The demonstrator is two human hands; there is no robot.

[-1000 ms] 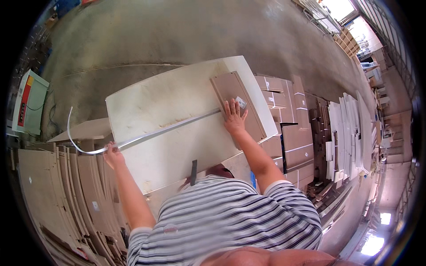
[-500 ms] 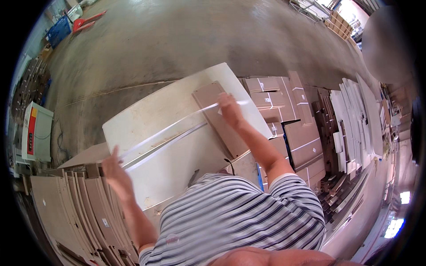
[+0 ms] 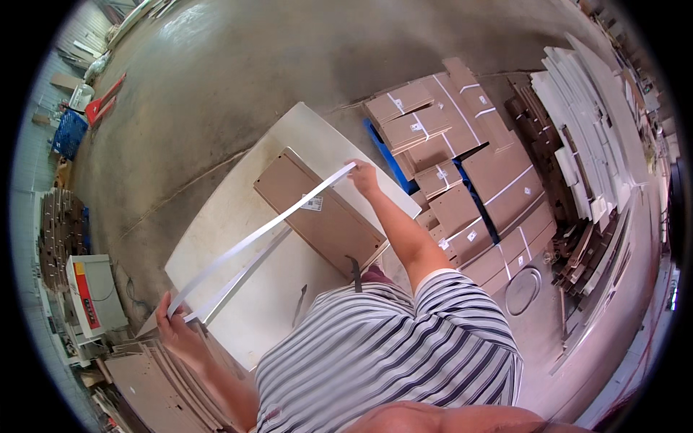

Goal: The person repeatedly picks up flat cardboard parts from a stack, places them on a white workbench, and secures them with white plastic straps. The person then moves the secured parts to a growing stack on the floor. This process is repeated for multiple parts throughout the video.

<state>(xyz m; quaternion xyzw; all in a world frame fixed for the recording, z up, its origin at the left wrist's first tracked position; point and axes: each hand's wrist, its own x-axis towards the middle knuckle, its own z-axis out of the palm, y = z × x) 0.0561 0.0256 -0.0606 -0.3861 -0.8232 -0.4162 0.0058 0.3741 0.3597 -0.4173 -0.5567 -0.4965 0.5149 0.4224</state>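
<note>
White strap (image 3: 242, 245) stretches slantwise between a person's two hands above a pale desk (image 3: 224, 224), where a flat brown panel (image 3: 336, 234) lies close to the right edge and roughly parallel to it, one end reaching the near edge. The right hand (image 3: 363, 177) pinches the strap between thumb and fingers, off the panel's long side facing the desk's right edge. The left hand (image 3: 177, 332), at the desk's left corner, is curled with the strap caught in its fingers. A lower run of the same strap extends from beside that hand to the panel and vanishes there, apparently underneath; whether the left fingers also grip it cannot be told. Clean handling likely calls for keeping the band flat and untwisted, the upper run directly over the lower, and the pull gentle and even, since the loose panel could skid or swivel. A path clear of the pale label (image 3: 312, 204), which the strap skirts in this view, would probably leave it readable.
</note>
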